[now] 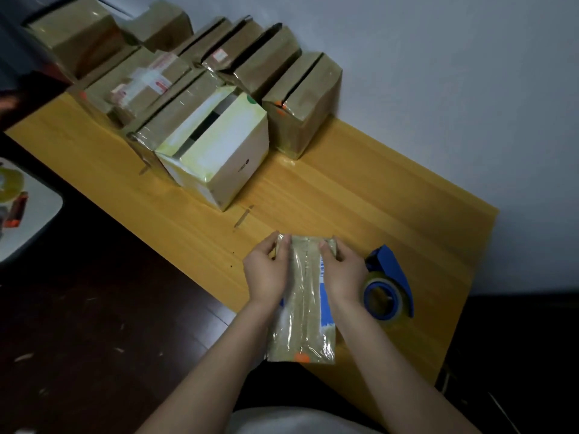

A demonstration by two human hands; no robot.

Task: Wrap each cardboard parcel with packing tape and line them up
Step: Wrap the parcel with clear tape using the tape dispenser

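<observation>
**Both hands on a taped parcel at the near table edge**

Closest to my feed, at 6 o'clock, is a patch of grey clothing (pixel 282 421), with two bare forearms reaching up from it. They end at the cardboard parcel (pixel 305 308), which lies flat on the yellow wooden table (pixel 376 189), its near end overhanging the table's near edge. It is covered in glossy clear tape, with a blue-and-white label along its right side and an orange spot at its near end.

The left hand (pixel 266 270) grasps the parcel's far left corner, fingers curled over the end and thumb on top. The right hand (pixel 343 274) grasps the far right corner the same way.

At 3 o'clock from the parcel, just beside the right hand, a blue tape dispenser (pixel 388 286) rests on the table.

Toward 11 o'clock stands a white-and-yellow box (pixel 225 151). Behind it, from 10 to 12 o'clock, I see brown taped parcels (pixel 300 101) lined up close together against the pale wall (pixel 438 73).

At 9 o'clock, off the table over the dark floor (pixel 94 308), a white surface (pixel 31 214) carries some small items that are too blurred to tell.
</observation>
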